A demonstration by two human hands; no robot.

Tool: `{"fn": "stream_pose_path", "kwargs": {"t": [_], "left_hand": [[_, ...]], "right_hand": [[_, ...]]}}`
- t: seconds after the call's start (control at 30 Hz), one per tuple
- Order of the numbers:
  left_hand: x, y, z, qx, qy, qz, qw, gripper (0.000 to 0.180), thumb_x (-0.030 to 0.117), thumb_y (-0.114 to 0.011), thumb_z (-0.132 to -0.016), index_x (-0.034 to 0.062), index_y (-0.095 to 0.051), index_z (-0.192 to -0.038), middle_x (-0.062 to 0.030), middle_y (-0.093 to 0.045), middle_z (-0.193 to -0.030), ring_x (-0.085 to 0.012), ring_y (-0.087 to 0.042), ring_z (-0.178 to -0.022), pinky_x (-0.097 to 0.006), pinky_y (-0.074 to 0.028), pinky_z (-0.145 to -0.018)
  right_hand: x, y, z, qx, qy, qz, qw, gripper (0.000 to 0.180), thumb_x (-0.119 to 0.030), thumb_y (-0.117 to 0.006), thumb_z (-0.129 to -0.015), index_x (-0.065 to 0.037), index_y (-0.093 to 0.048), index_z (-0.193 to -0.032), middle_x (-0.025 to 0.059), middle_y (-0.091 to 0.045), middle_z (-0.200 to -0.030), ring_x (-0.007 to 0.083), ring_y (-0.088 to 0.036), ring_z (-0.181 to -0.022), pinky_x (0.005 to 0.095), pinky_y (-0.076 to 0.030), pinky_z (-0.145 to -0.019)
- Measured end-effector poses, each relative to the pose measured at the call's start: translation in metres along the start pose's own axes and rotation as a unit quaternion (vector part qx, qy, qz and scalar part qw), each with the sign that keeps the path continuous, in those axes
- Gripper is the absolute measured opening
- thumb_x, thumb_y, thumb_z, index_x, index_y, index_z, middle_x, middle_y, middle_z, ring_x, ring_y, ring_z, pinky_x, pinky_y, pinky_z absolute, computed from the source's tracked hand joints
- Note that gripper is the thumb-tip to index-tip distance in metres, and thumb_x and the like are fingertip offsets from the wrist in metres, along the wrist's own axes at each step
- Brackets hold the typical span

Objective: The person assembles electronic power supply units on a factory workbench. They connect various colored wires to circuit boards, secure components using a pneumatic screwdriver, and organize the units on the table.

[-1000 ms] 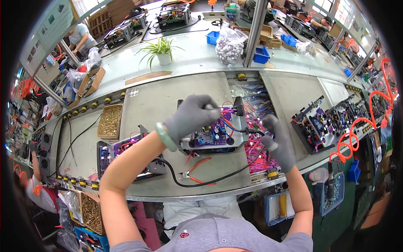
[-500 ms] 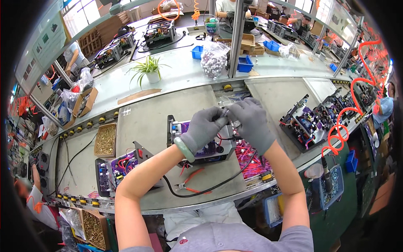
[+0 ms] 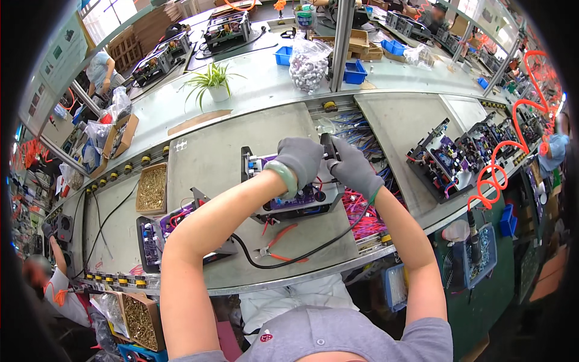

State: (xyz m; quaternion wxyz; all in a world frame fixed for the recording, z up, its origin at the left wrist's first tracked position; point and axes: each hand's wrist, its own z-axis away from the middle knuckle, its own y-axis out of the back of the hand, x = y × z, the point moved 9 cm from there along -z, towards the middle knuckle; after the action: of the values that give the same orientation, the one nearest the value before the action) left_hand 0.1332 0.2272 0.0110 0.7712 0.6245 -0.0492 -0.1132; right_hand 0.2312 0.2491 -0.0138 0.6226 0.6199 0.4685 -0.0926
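Both my hands wear grey gloves and meet over an open device chassis [image 3: 301,208] with purple circuit boards. My right hand [image 3: 357,170] is closed on a small black piece [image 3: 327,146], its thumb and fingers pressed against it; its exact kind is unclear. Beside it, my left hand [image 3: 300,158] is curled with its fingertips close to the black piece; what they grip is hidden. A black cable [image 3: 313,254] loops across the bench in front of the chassis and passes up beneath my right wrist. Orange-handled pliers [image 3: 278,241] lie near that loop.
Another chassis [image 3: 160,241] sits left, partly behind my left forearm. A box of brass-coloured small parts [image 3: 152,188] stands beyond it. Pink-red wires [image 3: 365,220] and blue-grey wires [image 3: 362,136] fill a gap in the bench. More chassis [image 3: 446,160] and an orange coiled hose [image 3: 491,181] are right.
My hands have parted slightly and turned, and the black piece now shows between them. My right hand has shifted down. Blue-grey wires behind it have come into view.
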Motion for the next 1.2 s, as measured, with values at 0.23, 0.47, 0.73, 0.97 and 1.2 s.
{"fn": "stream_pose_path", "kwargs": {"t": [0.23,0.47,0.73,0.97,1.2], "left_hand": [[-0.015,-0.015,-0.004,0.023,0.032,0.075,0.996,0.018,0.023,-0.062,-0.084,0.0094,-0.072,-0.090,-0.0152,-0.071,-0.085,-0.0334,-0.071,-0.082,-0.044,-0.055,-0.072],[-0.001,-0.015,-0.006,0.065,-0.031,0.039,0.997,0.013,0.020,-0.064,-0.081,0.0101,-0.071,-0.085,-0.0139,-0.070,-0.084,-0.0325,-0.070,-0.079,-0.043,-0.055,-0.068],[0.002,-0.012,0.001,0.108,0.019,0.007,0.994,0.010,0.017,-0.064,-0.080,0.0093,-0.071,-0.082,-0.0134,-0.071,-0.083,-0.0318,-0.071,-0.078,-0.041,-0.056,-0.067],[-0.013,-0.026,0.000,0.144,0.049,0.125,0.980,0.019,0.022,-0.059,-0.085,0.0058,-0.066,-0.092,-0.0163,-0.069,-0.085,-0.0347,-0.069,-0.079,-0.045,-0.055,-0.070],[-0.012,-0.011,0.016,0.099,0.027,0.193,0.976,0.025,0.025,-0.050,-0.090,0.0037,-0.062,-0.095,-0.0192,-0.067,-0.086,-0.0369,-0.067,-0.084,-0.047,-0.052,-0.077]], "right_hand": [[-0.005,0.002,0.001,0.020,0.013,-0.004,1.000,0.031,-0.015,-0.059,-0.080,-0.004,-0.059,-0.109,0.0205,-0.067,-0.091,0.0395,-0.065,-0.090,0.0461,-0.050,-0.081],[-0.009,0.003,0.002,0.040,0.034,-0.013,0.999,0.025,-0.010,-0.059,-0.079,-0.003,-0.059,-0.103,0.0198,-0.066,-0.083,0.0400,-0.065,-0.081,0.0456,-0.051,-0.071],[-0.005,0.002,0.006,0.029,0.016,-0.020,0.999,0.043,0.000,-0.056,-0.080,-0.002,-0.056,-0.123,0.0204,-0.066,-0.092,0.0317,-0.066,-0.082,0.0360,-0.051,-0.076],[-0.009,0.004,0.003,0.064,0.029,-0.050,0.996,0.031,-0.007,-0.057,-0.081,-0.004,-0.059,-0.112,0.0214,-0.066,-0.088,0.0396,-0.065,-0.083,0.0442,-0.051,-0.072],[-0.011,0.008,0.014,0.040,0.025,-0.040,0.998,0.038,-0.015,-0.062,-0.086,-0.005,-0.056,-0.122,0.0213,-0.067,-0.098,0.0368,-0.066,-0.093,0.0420,-0.052,-0.079]]}}
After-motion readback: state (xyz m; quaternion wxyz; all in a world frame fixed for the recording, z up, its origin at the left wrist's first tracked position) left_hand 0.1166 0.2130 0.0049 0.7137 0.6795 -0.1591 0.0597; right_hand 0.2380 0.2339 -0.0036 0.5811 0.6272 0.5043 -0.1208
